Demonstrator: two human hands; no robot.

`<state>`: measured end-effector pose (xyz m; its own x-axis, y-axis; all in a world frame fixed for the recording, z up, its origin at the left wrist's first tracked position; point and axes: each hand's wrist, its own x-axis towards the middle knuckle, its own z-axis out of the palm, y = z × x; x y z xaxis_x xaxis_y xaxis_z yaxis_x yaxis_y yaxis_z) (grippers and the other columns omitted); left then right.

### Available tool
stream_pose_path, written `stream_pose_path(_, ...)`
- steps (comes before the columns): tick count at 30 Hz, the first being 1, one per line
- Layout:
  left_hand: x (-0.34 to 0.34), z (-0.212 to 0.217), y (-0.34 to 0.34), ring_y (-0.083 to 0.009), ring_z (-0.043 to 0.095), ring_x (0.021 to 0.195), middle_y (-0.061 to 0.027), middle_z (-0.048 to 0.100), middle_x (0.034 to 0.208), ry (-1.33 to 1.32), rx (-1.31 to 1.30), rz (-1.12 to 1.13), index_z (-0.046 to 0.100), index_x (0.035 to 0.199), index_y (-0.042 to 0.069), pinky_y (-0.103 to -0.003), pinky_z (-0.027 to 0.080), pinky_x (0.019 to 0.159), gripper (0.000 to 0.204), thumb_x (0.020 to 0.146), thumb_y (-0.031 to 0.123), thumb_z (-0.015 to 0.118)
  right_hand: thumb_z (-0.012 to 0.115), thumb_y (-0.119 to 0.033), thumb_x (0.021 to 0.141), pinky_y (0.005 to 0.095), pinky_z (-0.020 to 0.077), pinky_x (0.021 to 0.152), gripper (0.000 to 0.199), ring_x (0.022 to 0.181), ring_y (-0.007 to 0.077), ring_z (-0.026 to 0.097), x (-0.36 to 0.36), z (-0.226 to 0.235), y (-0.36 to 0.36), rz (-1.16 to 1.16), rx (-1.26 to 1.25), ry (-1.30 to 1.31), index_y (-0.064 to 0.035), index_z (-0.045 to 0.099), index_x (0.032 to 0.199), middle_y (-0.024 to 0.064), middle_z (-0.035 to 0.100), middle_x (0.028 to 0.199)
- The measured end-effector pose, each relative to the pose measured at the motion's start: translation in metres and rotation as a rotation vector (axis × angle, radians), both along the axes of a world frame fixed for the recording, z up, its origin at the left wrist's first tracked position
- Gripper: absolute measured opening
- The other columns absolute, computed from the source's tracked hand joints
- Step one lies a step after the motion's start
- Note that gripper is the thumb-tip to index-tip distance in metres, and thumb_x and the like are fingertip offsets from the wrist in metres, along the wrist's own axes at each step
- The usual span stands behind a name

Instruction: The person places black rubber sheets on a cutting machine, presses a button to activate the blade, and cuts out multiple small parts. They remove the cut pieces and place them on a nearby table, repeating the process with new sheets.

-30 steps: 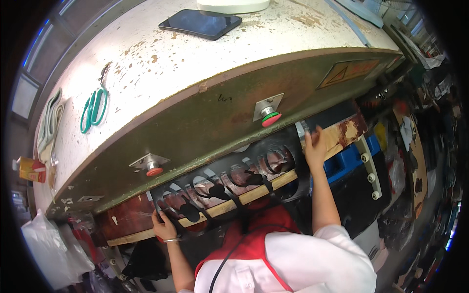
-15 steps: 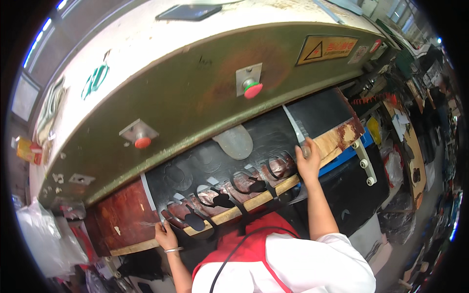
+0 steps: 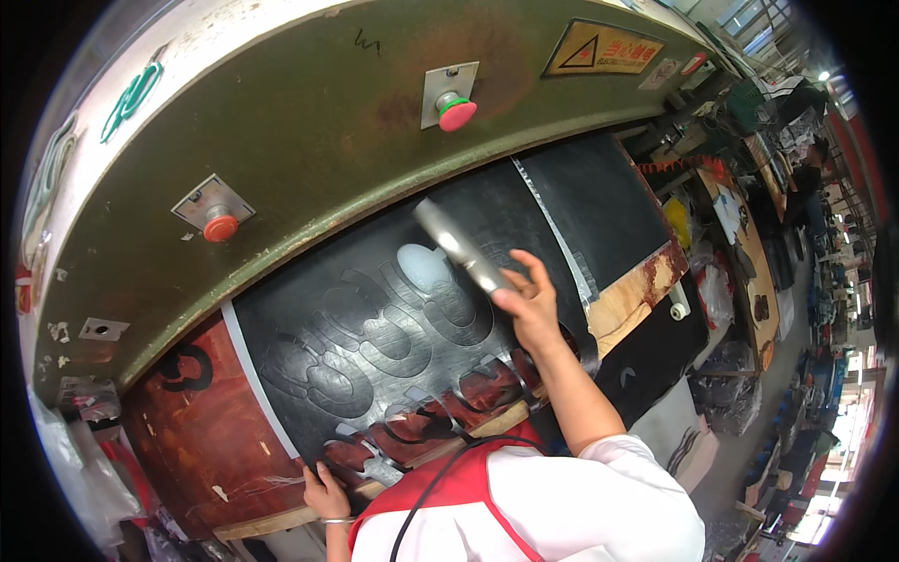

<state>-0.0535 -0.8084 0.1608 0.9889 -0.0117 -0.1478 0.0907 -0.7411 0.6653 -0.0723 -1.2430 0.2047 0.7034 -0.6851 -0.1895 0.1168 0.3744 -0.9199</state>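
Machinery fills most of the view: a curved olive-green press head (image 3: 309, 159) with two red round push buttons (image 3: 457, 114) (image 3: 220, 228) overhangs a black rubber-like sheet (image 3: 375, 347) scored with sole-shaped cut outlines, spread over a reddish-brown worn cutting board (image 3: 187, 450). On the right, a cluttered workshop aisle (image 3: 796, 309) runs far back with benches and bags.

Compared with half a second ago, the press head sits farther back, more sheet is uncovered, and the right hand (image 3: 527, 302) has left the sheet's far right edge; it now closes its fingers around a blurred grey metal cutting die (image 3: 461, 248) held above the sheet's middle. The left hand (image 3: 325, 489) remains at the near left edge, fingers pinching the sheet.

Uncut sheet lies far right, beside a pale strip (image 3: 552, 234); bare wood (image 3: 637, 300) shows at the board's right edge.
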Motion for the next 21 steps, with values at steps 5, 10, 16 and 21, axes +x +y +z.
stream_pose_path(5,0.000,-0.005,0.002,-0.0339,0.063,0.055,-0.0161,0.062,0.060,-0.117,0.157,-0.034,0.062,0.106,-0.005,-0.043,0.046,0.053,0.040,0.098,0.032,0.052,0.088,-0.017,0.055,0.0407,0.0412,0.101,0.088,0.117,0.0326,0.051,-0.020,0.017,-0.023,-0.166,-0.870,0.492,-0.0050,0.045,0.131,0.0150,0.052,0.124)
stream_pose_path(10,0.017,-0.010,-0.001,-0.0458,0.062,0.072,-0.0270,0.064,0.076,-0.009,0.182,0.005,0.062,0.107,-0.007,-0.049,0.046,0.062,0.044,0.097,0.035,0.052,0.088,-0.018,0.053,0.0443,0.0382,0.103,0.093,0.121,0.0383,0.044,-0.007,-0.021,-0.036,-0.092,-1.289,0.491,-0.0039,0.044,0.134,0.0196,0.047,0.128)
stream_pose_path(16,0.077,-0.011,-0.017,-0.0473,0.063,0.083,-0.0314,0.065,0.090,-0.084,0.192,-0.002,0.062,0.109,-0.008,-0.048,0.049,0.070,0.048,0.096,0.037,0.053,0.089,-0.031,0.058,0.0450,0.0399,0.102,0.093,0.119,0.0393,0.046,0.052,-0.012,-0.057,-0.061,-1.267,0.517,-0.0009,0.045,0.134,0.0217,0.047,0.129)
stream_pose_path(21,0.139,-0.026,-0.021,-0.0343,0.067,0.090,-0.0198,0.070,0.102,-0.088,0.396,0.087,0.067,0.114,0.003,-0.040,0.054,0.077,0.049,0.097,0.045,0.049,0.069,-0.018,0.079,0.0397,0.0451,0.075,0.012,0.084,0.0288,0.056,0.145,0.067,-0.077,-0.516,-1.634,-0.084,-0.0085,0.062,0.081,0.0077,0.058,0.083)
